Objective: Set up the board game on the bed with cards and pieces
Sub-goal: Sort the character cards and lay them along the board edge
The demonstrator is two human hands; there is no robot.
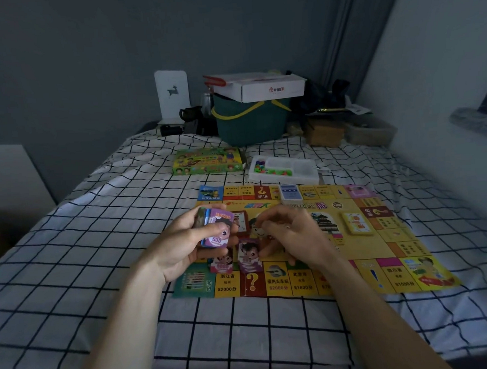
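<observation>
Your left hand (188,239) clasps a thick stack of glossy paper money notes (215,229), thumb pinning the purple top note for dealing. Your right hand (293,232) hovers loosely curled, apparently holding nothing (fingertips blurred). Two small piles (241,260) lie on the flat yellow printed game board (383,250), spread over the checked bedsheet (98,250).

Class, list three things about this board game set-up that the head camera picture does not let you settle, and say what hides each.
1. Board centre: head view, covered by both hands.
2. Right hand: blurred, so whether its fingers pinch anything cannot be told.
3. Stack of play money in the left hand: only the top note shows; the count is hidden.
4. Tray of pieces: too small to identify.
</observation>
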